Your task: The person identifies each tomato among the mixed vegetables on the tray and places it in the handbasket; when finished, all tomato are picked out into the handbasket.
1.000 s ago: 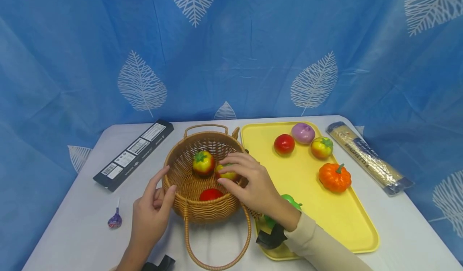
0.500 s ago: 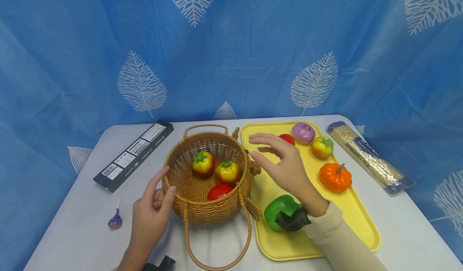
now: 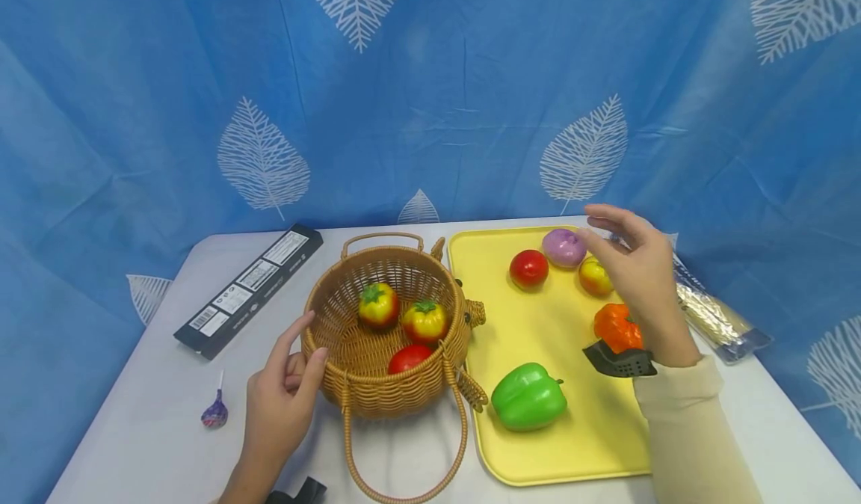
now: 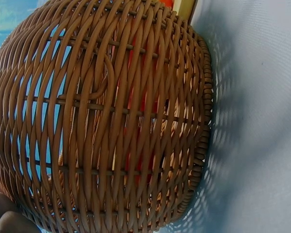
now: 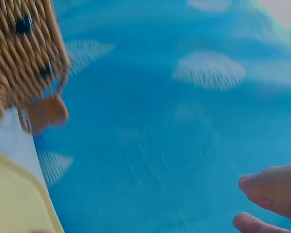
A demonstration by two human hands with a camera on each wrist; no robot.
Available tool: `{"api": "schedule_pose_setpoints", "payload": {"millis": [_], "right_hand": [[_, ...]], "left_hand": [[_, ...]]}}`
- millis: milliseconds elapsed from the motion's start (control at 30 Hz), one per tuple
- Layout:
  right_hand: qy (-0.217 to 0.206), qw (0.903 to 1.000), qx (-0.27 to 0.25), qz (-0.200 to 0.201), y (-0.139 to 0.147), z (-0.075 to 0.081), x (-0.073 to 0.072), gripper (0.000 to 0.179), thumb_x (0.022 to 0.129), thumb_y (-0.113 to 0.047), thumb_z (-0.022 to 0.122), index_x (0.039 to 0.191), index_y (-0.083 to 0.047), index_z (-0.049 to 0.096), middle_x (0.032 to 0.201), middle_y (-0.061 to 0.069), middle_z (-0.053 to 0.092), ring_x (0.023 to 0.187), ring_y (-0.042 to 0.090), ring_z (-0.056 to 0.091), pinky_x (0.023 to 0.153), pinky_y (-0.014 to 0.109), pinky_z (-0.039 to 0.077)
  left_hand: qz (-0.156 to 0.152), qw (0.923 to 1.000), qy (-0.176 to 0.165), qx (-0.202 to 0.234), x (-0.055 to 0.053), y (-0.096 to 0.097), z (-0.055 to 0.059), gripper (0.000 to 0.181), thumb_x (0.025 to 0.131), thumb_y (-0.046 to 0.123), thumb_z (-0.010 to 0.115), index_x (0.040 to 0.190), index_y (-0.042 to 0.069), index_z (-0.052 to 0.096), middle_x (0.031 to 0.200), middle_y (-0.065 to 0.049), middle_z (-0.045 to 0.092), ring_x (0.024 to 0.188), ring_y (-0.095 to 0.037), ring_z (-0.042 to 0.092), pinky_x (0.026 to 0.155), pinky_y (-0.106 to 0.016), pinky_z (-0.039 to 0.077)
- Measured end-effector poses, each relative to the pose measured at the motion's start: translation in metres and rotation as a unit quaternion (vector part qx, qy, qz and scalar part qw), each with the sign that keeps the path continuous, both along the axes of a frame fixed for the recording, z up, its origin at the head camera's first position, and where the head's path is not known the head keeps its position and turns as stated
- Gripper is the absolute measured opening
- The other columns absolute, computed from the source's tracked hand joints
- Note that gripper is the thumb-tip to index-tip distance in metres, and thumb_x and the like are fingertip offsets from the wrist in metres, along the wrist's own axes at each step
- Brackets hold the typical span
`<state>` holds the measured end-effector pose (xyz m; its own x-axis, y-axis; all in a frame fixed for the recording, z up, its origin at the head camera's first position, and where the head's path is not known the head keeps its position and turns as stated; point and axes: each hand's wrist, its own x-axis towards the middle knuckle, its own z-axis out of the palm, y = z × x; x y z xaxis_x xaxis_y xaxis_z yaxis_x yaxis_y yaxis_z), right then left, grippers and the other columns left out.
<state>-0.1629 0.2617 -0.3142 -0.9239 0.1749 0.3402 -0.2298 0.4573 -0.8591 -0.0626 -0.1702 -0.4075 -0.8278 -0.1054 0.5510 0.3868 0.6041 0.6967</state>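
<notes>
A wicker basket [image 3: 383,393] stands at the middle of the table, holding two red-and-yellow toy fruits [image 3: 379,306] with green leafy tops and a red one [image 3: 409,358]. My left hand [image 3: 279,395] rests at its left rim, index finger and thumb touching the weave. In the left wrist view, the basket's side [image 4: 102,116] fills most of the picture, with fingers at the lower left. My right hand [image 3: 639,268] hovers above the far right of the yellow tray [image 3: 558,347], fingers spread and nothing held. Its fingertips overlap a purple toy onion [image 3: 563,247] and a third red-and-yellow fruit [image 3: 595,277].
A red toy tomato [image 3: 528,269], an orange toy pumpkin [image 3: 615,327] and a green toy bell pepper [image 3: 528,397] lie on the tray. A spaghetti pack [image 3: 716,313] lies right of it. At left are a black box [image 3: 249,289] and a lollipop [image 3: 214,412].
My right hand has let go of a red-and-yellow fruit in the basket and moved right over the tray's far side. The red one in the basket shifted slightly right. The left hand stays put.
</notes>
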Motion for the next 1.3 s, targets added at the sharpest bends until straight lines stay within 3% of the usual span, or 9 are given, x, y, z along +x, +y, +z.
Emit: {"api": "schedule_pose_setpoints", "payload": {"millis": [167, 333, 533, 767, 1167, 1300], "right_hand": [[-0.05, 0.9968, 0.019, -0.06, 0.028, -0.009, -0.01, 0.047, 0.096, -0.038, 0.072, 0.139, -0.022, 0.064, 0.135, 0.003, 0.061, 0.122, 0.016, 0.056, 0.106, 0.041, 0.046], [-0.127, 0.9877, 0.035, -0.084, 0.049, -0.023, -0.019, 0.059, 0.095, -0.047, 0.07, 0.147, -0.021, 0.057, 0.139, 0.01, 0.055, 0.127, 0.026, 0.051, 0.106, 0.055, 0.043], [-0.156, 0.9831, 0.049, -0.082, 0.065, -0.038, -0.029, 0.064, 0.095, -0.048, 0.069, 0.148, -0.017, 0.054, 0.146, 0.016, 0.052, 0.134, 0.034, 0.047, 0.108, 0.059, 0.04], [-0.21, 0.9722, 0.091, -0.047, 0.076, -0.051, -0.037, 0.073, 0.095, -0.051, 0.068, 0.152, -0.01, 0.048, 0.153, 0.023, 0.044, 0.139, 0.045, 0.041, 0.106, 0.064, 0.038], [-0.175, 0.9739, 0.143, -0.027, 0.077, -0.067, -0.04, 0.059, 0.099, -0.031, 0.069, 0.145, 0.0, 0.051, 0.147, 0.029, 0.044, 0.131, 0.055, 0.044, 0.104, 0.064, 0.04], [-0.192, 0.9682, 0.158, -0.024, 0.078, -0.069, -0.04, 0.065, 0.099, -0.033, 0.069, 0.148, 0.004, 0.047, 0.149, 0.032, 0.04, 0.131, 0.056, 0.042, 0.103, 0.066, 0.039]], "left_hand": [[0.002, 0.9999, -0.01, 0.005, 0.001, 0.0, 0.001, 0.055, 0.094, 0.004, 0.072, 0.145, 0.019, 0.058, 0.059, 0.011, 0.032, 0.049, -0.001, 0.027, 0.043, -0.021, 0.025], [0.004, 0.9998, -0.017, 0.007, 0.002, 0.0, 0.001, 0.055, 0.094, 0.005, 0.072, 0.145, 0.02, 0.058, 0.059, 0.011, 0.033, 0.049, -0.001, 0.027, 0.043, -0.022, 0.025], [0.006, 0.9993, -0.034, 0.011, 0.002, 0.001, 0.004, 0.054, 0.096, 0.007, 0.071, 0.146, 0.022, 0.057, 0.059, 0.009, 0.033, 0.049, -0.002, 0.027, 0.043, -0.023, 0.026], [0.008, 0.9994, -0.032, 0.01, 0.002, 0.001, 0.003, 0.055, 0.096, 0.007, 0.071, 0.146, 0.023, 0.056, 0.059, 0.01, 0.033, 0.049, -0.002, 0.027, 0.043, -0.023, 0.026], [0.005, 0.9993, -0.035, 0.013, 0.002, 0.0, 0.003, 0.056, 0.096, 0.007, 0.071, 0.147, 0.023, 0.056, 0.059, 0.01, 0.033, 0.048, -0.003, 0.028, 0.042, -0.023, 0.026], [0.003, 0.9991, -0.039, 0.016, 0.002, 0.0, 0.003, 0.055, 0.096, 0.007, 0.071, 0.147, 0.024, 0.056, 0.059, 0.01, 0.033, 0.049, -0.003, 0.028, 0.043, -0.023, 0.026]]}}
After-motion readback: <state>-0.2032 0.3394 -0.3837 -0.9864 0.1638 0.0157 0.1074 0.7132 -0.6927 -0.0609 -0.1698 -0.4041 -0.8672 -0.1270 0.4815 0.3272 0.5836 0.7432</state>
